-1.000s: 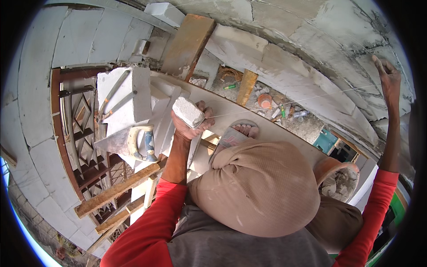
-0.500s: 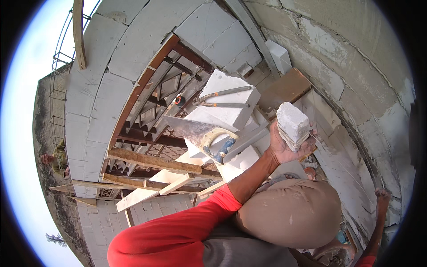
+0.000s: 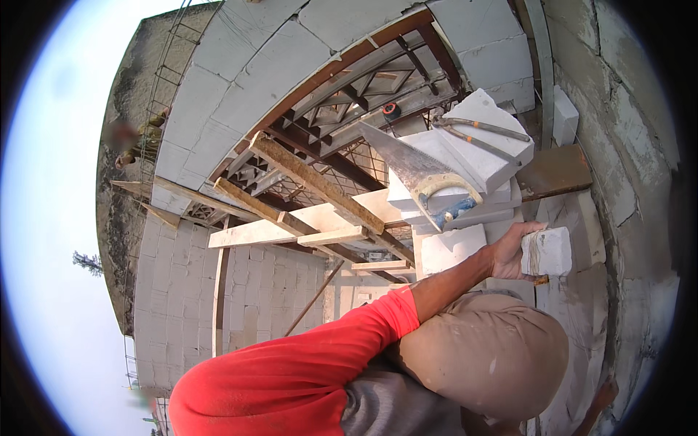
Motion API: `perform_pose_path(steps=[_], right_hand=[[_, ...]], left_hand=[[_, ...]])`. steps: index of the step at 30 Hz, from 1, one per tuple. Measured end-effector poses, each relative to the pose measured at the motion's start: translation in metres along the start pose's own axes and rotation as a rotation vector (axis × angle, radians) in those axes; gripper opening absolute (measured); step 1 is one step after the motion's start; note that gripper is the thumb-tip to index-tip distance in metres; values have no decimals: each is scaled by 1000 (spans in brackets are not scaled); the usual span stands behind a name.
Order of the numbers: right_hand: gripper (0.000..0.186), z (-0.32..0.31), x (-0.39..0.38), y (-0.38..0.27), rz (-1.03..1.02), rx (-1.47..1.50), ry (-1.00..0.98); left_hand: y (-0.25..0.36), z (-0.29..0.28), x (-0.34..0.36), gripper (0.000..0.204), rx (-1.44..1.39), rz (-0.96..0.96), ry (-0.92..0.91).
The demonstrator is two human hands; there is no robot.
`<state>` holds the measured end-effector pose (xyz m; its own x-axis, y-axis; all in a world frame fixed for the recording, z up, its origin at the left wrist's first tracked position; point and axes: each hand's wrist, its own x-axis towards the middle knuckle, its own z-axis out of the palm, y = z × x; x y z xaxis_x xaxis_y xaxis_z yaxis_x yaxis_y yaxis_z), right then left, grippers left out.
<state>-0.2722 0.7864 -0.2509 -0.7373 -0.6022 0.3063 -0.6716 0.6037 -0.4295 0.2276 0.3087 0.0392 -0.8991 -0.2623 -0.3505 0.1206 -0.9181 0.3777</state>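
Note:
My left hand (image 3: pixel 509 251) grips a small, rough-edged white block (image 3: pixel 550 251) out beyond my knee, with fingers wrapped around its near end. At the lower right, close to the wall, is my right hand (image 3: pixel 605 393); it is small and blurred, so its fingers do not show clearly. Left of the held block, a stack of white blocks (image 3: pixel 502 198) carries a handsaw (image 3: pixel 407 163) with a worn yellow and blue handle. Long-handled pincers (image 3: pixel 483 134) lie on the topmost block.
Wooden planks (image 3: pixel 320 182) stick out across a brown metal window grille (image 3: pixel 349 116). A tape-like black and orange round thing (image 3: pixel 391 111) sits by the grille. A brown board (image 3: pixel 556 173) lies beyond the blocks. A rough block wall (image 3: pixel 632 160) rises on the right.
My view has swung, so the grille, blocks and saw appear farther right. My left hand still holds the white block, now turned more sideways. My right hand sits lower in view.

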Motion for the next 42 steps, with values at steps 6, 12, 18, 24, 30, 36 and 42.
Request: perform_pose_path(steps=[6, 12, 18, 24, 30, 36, 42], right_hand=[[63, -31, 25, -16, 342, -1, -170], [50, -116, 58, -140, 225, -129, -103], [51, -179, 44, -163, 311, -105, -24], [51, -185, 19, -132, 406, -29, -108], [48, -147, -23, -131, 535, 263, -362], [46, -176, -37, -132, 547, 334, -326], [46, -202, -41, -149, 551, 360, -363]], left_hand=[[-1, -8, 6, 62, 92, -174, 52], [23, -24, 12, 62, 732, -187, 463], [20, -36, 38, 73, 1405, -437, 313], [-1, 21, 35, 85, 1149, -466, -121], [-1, 12, 38, 89, 340, -328, -174], [-24, 23, 68, 71, 317, -175, -171], [-26, 0, 73, 80, 206, -208, -137]])
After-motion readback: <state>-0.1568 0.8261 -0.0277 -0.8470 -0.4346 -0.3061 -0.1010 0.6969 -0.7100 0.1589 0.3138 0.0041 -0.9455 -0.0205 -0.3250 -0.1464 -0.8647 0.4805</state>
